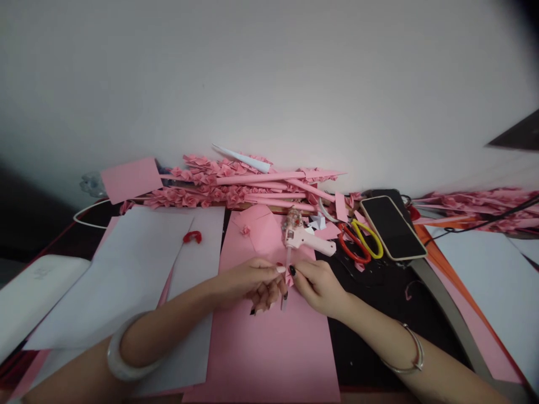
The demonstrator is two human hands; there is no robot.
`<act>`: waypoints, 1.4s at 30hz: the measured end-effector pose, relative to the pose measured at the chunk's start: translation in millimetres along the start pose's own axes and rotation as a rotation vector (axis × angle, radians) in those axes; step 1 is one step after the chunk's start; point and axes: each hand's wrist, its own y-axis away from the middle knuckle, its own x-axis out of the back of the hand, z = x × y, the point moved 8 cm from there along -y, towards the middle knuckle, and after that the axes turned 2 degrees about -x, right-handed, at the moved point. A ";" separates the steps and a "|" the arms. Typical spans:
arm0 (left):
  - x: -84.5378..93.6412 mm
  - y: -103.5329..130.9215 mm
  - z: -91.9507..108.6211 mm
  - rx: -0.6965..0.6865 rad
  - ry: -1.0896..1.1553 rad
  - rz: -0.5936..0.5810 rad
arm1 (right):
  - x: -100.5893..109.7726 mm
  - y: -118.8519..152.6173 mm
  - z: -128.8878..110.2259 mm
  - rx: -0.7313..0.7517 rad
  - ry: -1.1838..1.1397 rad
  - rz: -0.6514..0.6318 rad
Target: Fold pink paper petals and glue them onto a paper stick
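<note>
My left hand [263, 280] and my right hand [318, 283] meet over a large sheet of pink paper [273, 353]. Between their fingertips is a small folded piece of pink paper [289, 279], partly hidden by the fingers. The left thumb and forefinger pinch at its left side, the other fingers curled below. From the right, my right thumb and forefinger are closed on it. Just beyond the hands lies a white glue gun [309, 241], a pale stick [288, 256] running from it toward the fingers. A small pink paper flower [245, 230] rests on a pink square [261, 227].
Pink paper flower stems [219, 185] are piled along the wall. Right of the glue gun are red-and-yellow-handled scissors [356, 247] and a phone [391, 227]. White sheets [126, 264] cover the left side, with a red clip-like item [192, 237] on them. More white paper [492, 286] lies right.
</note>
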 end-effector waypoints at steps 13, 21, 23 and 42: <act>2.5 -0.4 3.2 -0.019 0.154 0.015 | -1.9 1.7 0.5 -0.014 -0.003 0.000; 3.0 -3.3 3.2 -0.091 0.073 0.103 | -5.9 2.8 -0.4 -0.001 -0.018 -0.032; 0.5 -3.4 4.0 -0.090 0.031 0.090 | -8.6 3.6 -0.7 -0.005 -0.058 -0.060; 9.5 8.2 30.3 -0.489 -0.412 0.363 | -3.2 1.3 12.7 -0.185 -0.287 0.036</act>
